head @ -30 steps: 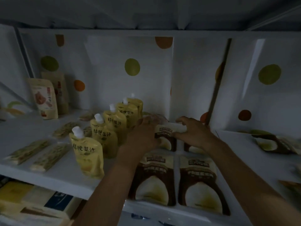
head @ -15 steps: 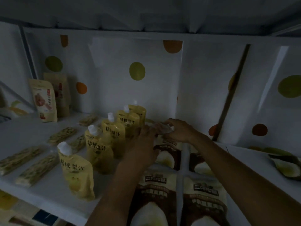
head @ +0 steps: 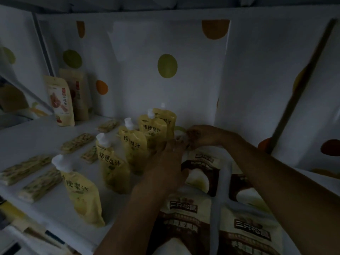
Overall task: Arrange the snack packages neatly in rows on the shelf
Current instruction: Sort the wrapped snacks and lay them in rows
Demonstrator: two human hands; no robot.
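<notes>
On the white shelf point(head: 36, 137), far back by the dotted panel point(head: 167, 66), both hands meet over a small pale packet point(head: 181, 138) (blurred, no label readable). The right hand point(head: 204, 137) has fingers curled and pinches the packet from its right side. The left hand point(head: 169, 162) reaches forward with its fingertips at the packet's near edge; can't tell whether it pinches or only touches. The packet sits between the two hands, just right of the rearmost yellow pouch and behind the brown bags.

Five yellow spout pouches point(head: 110, 166) stand upright in a diagonal row from front left to back centre. They have white caps and glossy soft film, and each is printed 桔梗梨汁 in dark characters.

Four brown-and-cream bags point(head: 184, 223) lie flat in a two-by-two block under the forearms. They are rectangular with a pale oval picture, and the front pair show the 三只松鼠 logo on a dark band; the smaller text is too blurry.

Flat green-flecked bars point(head: 24, 170) in clear wrap lie in loose rows on the left side of the shelf.

Two tan standing pouches point(head: 59, 102) lean against the back left corner, with a red label patch whose writing is unreadable.

The panel is white with green and orange dots.
</notes>
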